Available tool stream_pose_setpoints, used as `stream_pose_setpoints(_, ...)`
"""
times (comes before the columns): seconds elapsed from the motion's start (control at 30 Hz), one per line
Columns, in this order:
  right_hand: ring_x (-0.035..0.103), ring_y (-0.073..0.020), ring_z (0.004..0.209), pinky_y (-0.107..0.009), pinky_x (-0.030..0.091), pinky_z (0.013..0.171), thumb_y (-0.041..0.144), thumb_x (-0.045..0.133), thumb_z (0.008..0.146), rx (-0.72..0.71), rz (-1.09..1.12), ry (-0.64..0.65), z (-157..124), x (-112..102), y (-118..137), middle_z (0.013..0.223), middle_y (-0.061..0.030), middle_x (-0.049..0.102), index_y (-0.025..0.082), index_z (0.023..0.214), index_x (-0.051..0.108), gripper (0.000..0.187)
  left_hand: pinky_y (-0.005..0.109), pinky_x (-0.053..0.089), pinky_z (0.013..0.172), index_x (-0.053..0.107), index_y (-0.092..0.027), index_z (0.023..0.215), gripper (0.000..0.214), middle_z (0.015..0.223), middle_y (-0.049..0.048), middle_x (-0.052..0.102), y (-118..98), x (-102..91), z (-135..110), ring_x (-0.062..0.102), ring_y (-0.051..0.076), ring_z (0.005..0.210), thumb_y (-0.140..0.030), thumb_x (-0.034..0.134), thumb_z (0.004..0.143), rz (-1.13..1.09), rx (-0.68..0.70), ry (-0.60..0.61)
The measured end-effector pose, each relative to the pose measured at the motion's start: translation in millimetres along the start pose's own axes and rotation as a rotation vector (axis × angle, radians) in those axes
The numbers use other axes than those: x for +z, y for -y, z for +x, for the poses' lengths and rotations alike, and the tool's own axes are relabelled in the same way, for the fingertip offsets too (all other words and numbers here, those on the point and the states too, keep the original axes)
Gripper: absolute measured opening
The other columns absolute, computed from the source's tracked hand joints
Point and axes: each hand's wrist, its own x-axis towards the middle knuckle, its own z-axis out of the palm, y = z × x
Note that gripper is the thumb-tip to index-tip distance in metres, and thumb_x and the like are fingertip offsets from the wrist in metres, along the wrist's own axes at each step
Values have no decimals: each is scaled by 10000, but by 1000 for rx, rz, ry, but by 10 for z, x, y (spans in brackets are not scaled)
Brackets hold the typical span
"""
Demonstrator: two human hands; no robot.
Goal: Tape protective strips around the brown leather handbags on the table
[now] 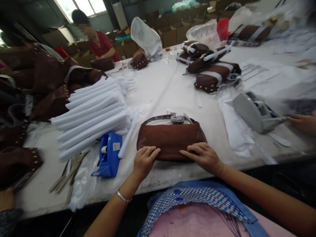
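Note:
A brown leather handbag [170, 136] lies flat on the white table [163, 85] right in front of me, its strap rolled up on top with white stuffing showing in its mouth. My left hand [144, 159] rests on the bag's lower left edge, fingers bent and pressing on the leather. My right hand [202, 155] lies flat on the lower right edge with fingers stretched toward the left hand. Neither hand grips anything.
A blue tape dispenser [108, 154], scissors [71, 169] and a stack of white paper rolls [93, 115] lie to the left. A grey tape dispenser [256, 112] sits right, near another person's hand [302, 122]. Wrapped brown bags [212, 70] lie farther back; brown bags [46, 82] pile left. A person in red [101, 44] sits far off.

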Motion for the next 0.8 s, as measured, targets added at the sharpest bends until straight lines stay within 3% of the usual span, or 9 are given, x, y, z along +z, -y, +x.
stream_pose_setpoints(0.13, 598, -160, 796, -320, 478, 759, 80, 607, 936, 52, 2, -115, -58, 225, 1, 899, 18, 713, 438, 1292, 645, 506, 330, 448, 770, 686, -292, 1158, 373, 1025, 19, 742, -52, 183, -13, 630, 184, 929, -68, 495, 928, 1, -37, -16)
stream_pose_setpoints(0.27, 593, -169, 793, -331, 477, 752, 82, 599, 937, 46, -6, -132, -69, 315, -12, 886, 23, 715, 432, 1258, 669, 481, 318, 436, 717, 672, -281, 1157, 379, 977, 3, 733, -59, 251, 46, 607, 184, 864, -54, 505, 903, 24, -2, 59)
stream_pose_setpoints(0.4, 604, -179, 877, -332, 498, 805, 72, 518, 959, -13, -8, 1, 9, 138, -68, 1005, -16, 710, 366, 1335, 627, 490, 305, 468, 719, 659, -268, 1129, 338, 953, 9, 704, 97, 112, 155, 594, 188, 875, -72, 542, 880, -28, 70, 175)
stream_pose_setpoints(0.53, 600, -216, 966, -359, 512, 886, 163, 546, 976, -41, -50, 125, 45, -128, -146, 1113, -75, 685, 271, 1426, 554, 463, 304, 504, 857, 616, -247, 1192, 313, 1117, 36, 682, 398, -82, 199, 590, 189, 1009, -141, 576, 900, -167, 185, 242)
stream_pose_setpoints(0.67, 605, -223, 1013, -352, 510, 898, 158, 566, 965, 40, -84, 107, -69, -221, -152, 1089, -63, 684, 318, 1467, 502, 531, 313, 510, 868, 614, -231, 1186, 295, 1110, 51, 678, 548, -91, 96, 593, 203, 1022, -163, 594, 899, -138, 89, 144)
stream_pose_setpoints(0.8, 599, -165, 882, -287, 507, 834, 81, 555, 955, 62, -89, 83, -169, -58, -204, 989, -6, 695, 419, 1444, 502, 597, 300, 495, 785, 625, -247, 1210, 280, 1057, 52, 689, 542, 49, 19, 590, 194, 948, -196, 535, 950, -62, 132, 112)
